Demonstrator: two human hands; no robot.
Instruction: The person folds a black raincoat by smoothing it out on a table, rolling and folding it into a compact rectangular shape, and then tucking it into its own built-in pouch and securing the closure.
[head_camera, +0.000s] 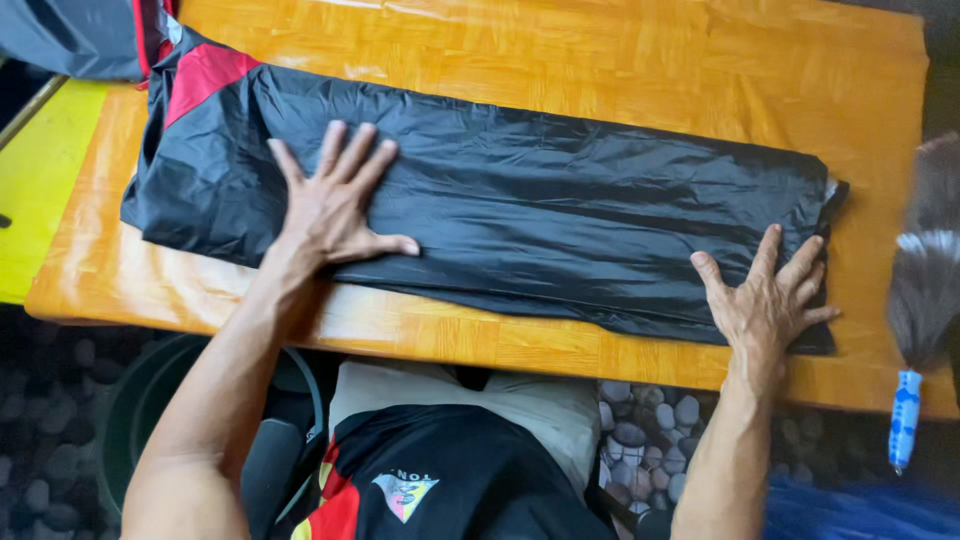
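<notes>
A black shiny garment (560, 215) with a red panel at its far left lies folded into a long strip across the orange wooden table (620, 60). My left hand (335, 200) presses flat on the left part of the strip, fingers spread. My right hand (768, 300) lies flat with spread fingers on the strip's right end, near the table's front edge. Neither hand grips anything.
A feather duster (925, 290) with a blue-white handle lies at the table's right edge. A grey garment (70, 35) sits at the back left corner. A yellow surface (40, 170) adjoins the table on the left. Pebble-patterned floor shows below.
</notes>
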